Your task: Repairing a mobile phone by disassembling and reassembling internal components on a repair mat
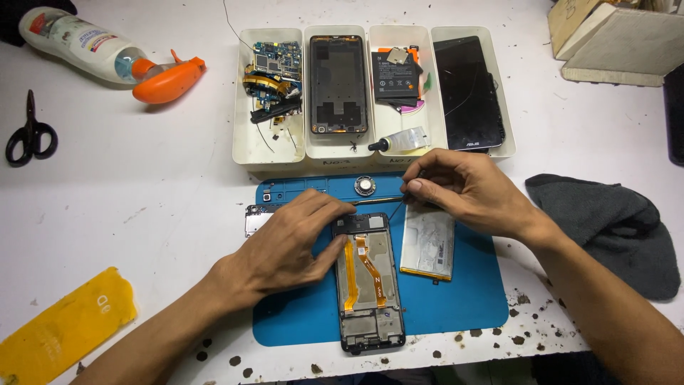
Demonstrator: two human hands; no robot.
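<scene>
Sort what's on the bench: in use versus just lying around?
In use: opened phone frame, tweezers, left hand, right hand, blue mat, loose battery.
Lying about: scissors, spray bottle, grey cloth, yellow sheet.

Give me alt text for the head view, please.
Two hands work on an opened phone frame on a blue mat: the left hand steadies it while the right hand holds a thin metal tool at its top edge. A loose battery lies beside it, parts trays behind.
</scene>
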